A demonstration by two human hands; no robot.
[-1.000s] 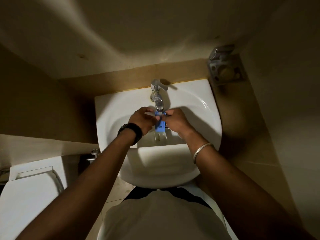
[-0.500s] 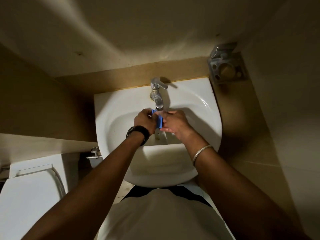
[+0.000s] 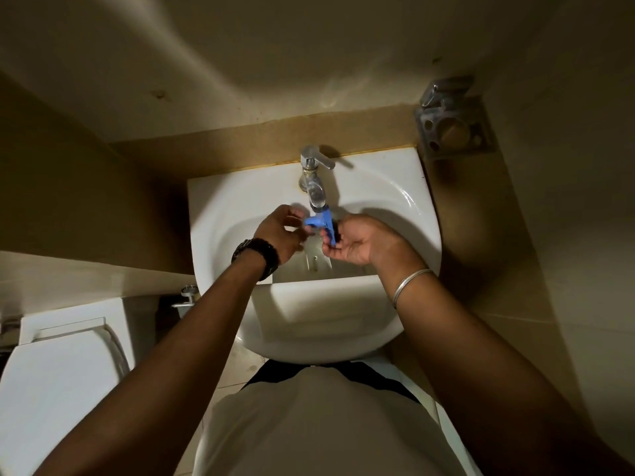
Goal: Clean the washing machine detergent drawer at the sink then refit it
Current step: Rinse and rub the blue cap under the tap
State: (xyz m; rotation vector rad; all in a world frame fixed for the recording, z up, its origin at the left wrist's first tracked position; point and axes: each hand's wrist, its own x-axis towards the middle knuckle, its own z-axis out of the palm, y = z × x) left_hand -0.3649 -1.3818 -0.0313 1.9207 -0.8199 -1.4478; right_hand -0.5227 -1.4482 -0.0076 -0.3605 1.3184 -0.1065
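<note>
STEP: rinsing | your left hand (image 3: 278, 233) and right hand (image 3: 357, 240) each pinched the blue drawer piece (image 3: 321, 223) between them, under the tap (image 3: 314, 187) | NEXT: likely needed turning it, firm grip.

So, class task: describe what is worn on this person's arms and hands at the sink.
Both forearms are bare, with no sleeves in view. The left hand has a dark, chunky wristwatch at the wrist. The right hand has a thin silver bangle on its wrist. No gloves or rings show.
</note>
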